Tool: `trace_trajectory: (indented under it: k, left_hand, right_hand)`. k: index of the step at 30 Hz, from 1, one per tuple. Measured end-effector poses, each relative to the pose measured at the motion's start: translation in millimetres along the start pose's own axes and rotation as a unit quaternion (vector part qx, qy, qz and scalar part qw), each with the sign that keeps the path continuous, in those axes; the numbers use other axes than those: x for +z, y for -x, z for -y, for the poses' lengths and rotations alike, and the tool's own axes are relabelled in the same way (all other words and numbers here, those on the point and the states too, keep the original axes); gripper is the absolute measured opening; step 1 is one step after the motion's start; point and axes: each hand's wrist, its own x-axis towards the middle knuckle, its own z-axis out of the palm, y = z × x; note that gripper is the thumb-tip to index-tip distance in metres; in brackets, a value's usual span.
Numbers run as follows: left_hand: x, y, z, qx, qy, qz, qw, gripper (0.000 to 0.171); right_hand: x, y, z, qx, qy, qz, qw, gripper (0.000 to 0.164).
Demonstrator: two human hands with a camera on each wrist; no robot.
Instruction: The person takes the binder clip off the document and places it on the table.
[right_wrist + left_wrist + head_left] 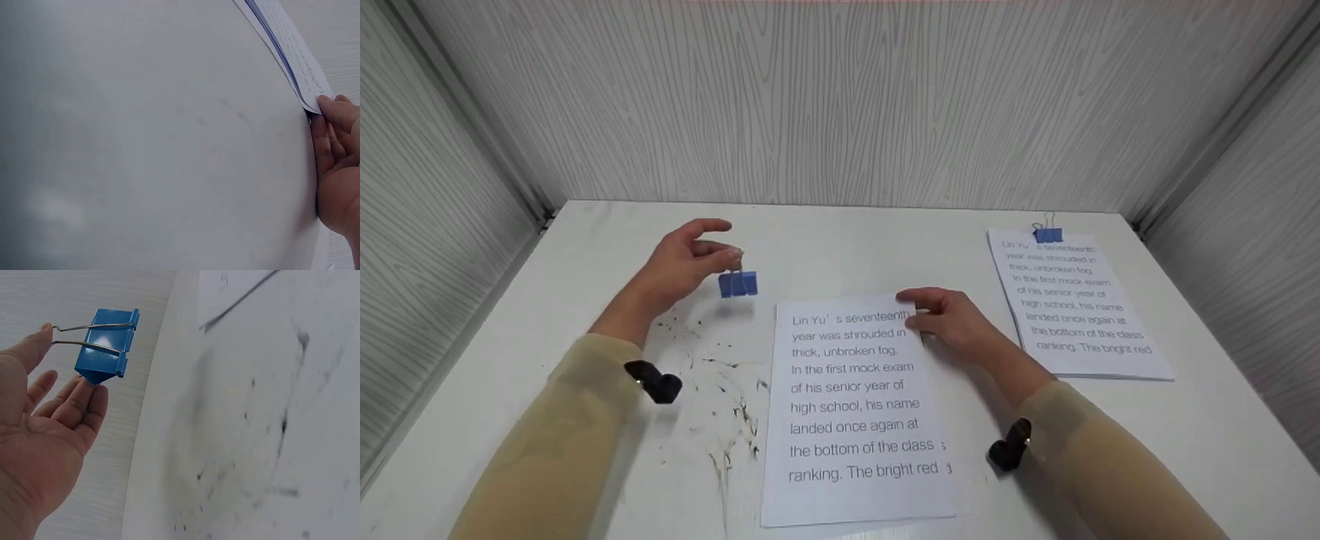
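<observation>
A blue binder clip (737, 285) with wire handles is in my left hand (675, 266), raised over the table at the left of the middle paper stack. In the left wrist view the thumb presses the handle ends and the fingers lie behind the clip (105, 340). At the stack's upper right corner, my right hand (960, 326) pinches the printed paper stack (851, 495) between thumb and fingers. The right wrist view shows the thumb on top of the paper corner (306, 84) and the fingers beneath it.
A second printed paper stack (1076, 360) lies at the right, with another blue binder clip (1048, 235) on its top edge. Dark marks (746, 412) spot the white table (847, 247) left of the middle stack. Wood-grain panels (810, 97) close off the back and sides.
</observation>
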Motion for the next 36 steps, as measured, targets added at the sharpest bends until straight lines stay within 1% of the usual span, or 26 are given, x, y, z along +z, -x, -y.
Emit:
trace_trajectory:
  k: [2, 5, 8, 12, 18, 23, 27, 33, 36]
  left_hand:
    - [-16.3, 8.9, 11.3, -0.014, -0.005, 0.0, 0.9999, 0.06]
    - [-33.1, 19.1, 25.2, -0.027, -0.01, 0.002, 0.9996, 0.061]
    - [-45.6, 28.6, 35.6, -0.033, -0.013, -0.001, 0.9994, 0.061]
    - [-57.4, 38.7, 45.5, -0.042, -0.025, -0.007, 0.9988, 0.062]
    - [-66.1, 46.7, 53.1, -0.05, -0.043, -0.011, 0.9978, 0.064]
    - [-71.5, 50.3, 58.8, -0.052, -0.054, 0.003, 0.9972, 0.066]
    - [-75.2, 53.2, 63.4, -0.061, -0.064, 0.015, 0.996, 0.07]
    - [-78.2, 55.3, 64.9, -0.073, -0.067, 0.013, 0.995, 0.066]
    - [-78.8, 54.7, 64.6, -0.076, -0.078, 0.011, 0.994, 0.066]
  right_hand:
    - [-1, 0, -1, 0.002, 0.003, 0.0, 1.0, 0.042]
    - [-2, 1, -1, 0.007, 0.007, -0.003, 1.0, 0.041]
    - [-3, 2, -1, 0.006, 0.007, -0.006, 1.0, 0.04]
    - [-4, 2, -2, 0.0, -0.005, -0.003, 1.0, 0.04]
    - [-5, 0, -4, -0.001, -0.011, -0.004, 1.0, 0.039]
    - [-4, 1, -3, 0.001, -0.003, -0.006, 1.0, 0.04]
    - [-2, 1, -1, 0.004, 0.001, -0.006, 1.0, 0.041]
    - [0, 1, 0, 0.003, 0.004, -0.009, 1.0, 0.04]
    - [0, 0, -1, 0.002, 0.003, -0.012, 1.0, 0.04]
